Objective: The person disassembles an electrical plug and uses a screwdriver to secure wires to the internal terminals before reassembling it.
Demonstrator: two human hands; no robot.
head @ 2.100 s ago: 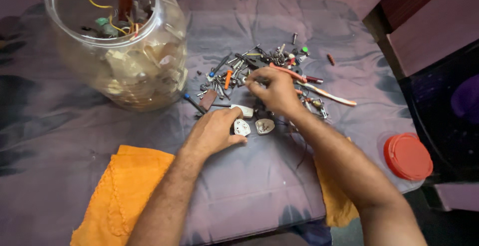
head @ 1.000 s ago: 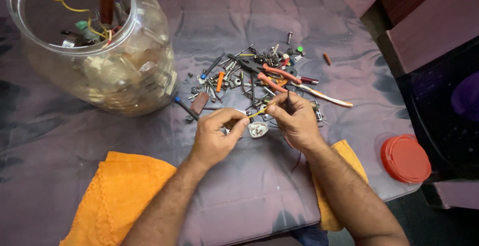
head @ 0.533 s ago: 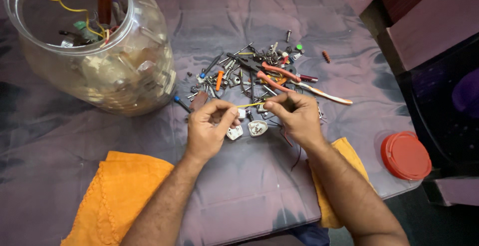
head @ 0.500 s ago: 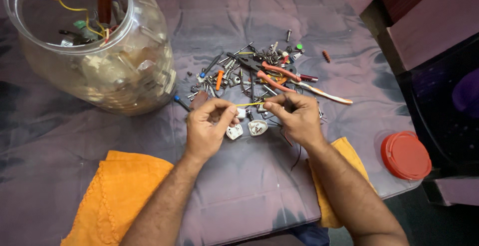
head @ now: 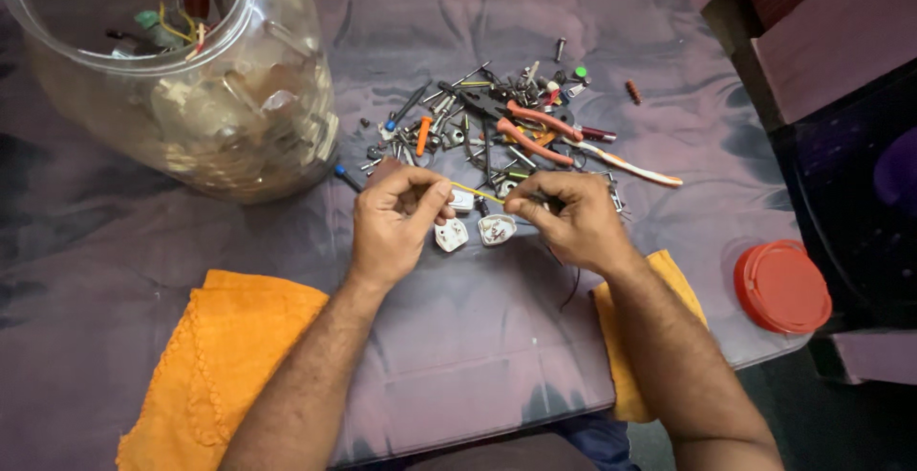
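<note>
Above worktop [head: 478,356] centre | left hand [head: 396,218] and right hand [head: 568,218] both pinched shut on yellow wire [head: 475,190] | step: wire held taut over two white plugs [head: 475,232] | next: likely needs steady grip, careful alignment.

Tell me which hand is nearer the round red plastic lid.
Right. The right hand is left of the round red plastic lid, with bare cloth between; the left hand is farther left.

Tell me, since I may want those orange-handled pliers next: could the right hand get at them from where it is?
Probably yes. The pliers lie on top of the hardware pile just beyond the right hand, nothing covering them. But that hand and the left hand are pinching a thin yellow wire, which it would need to release first.
</note>
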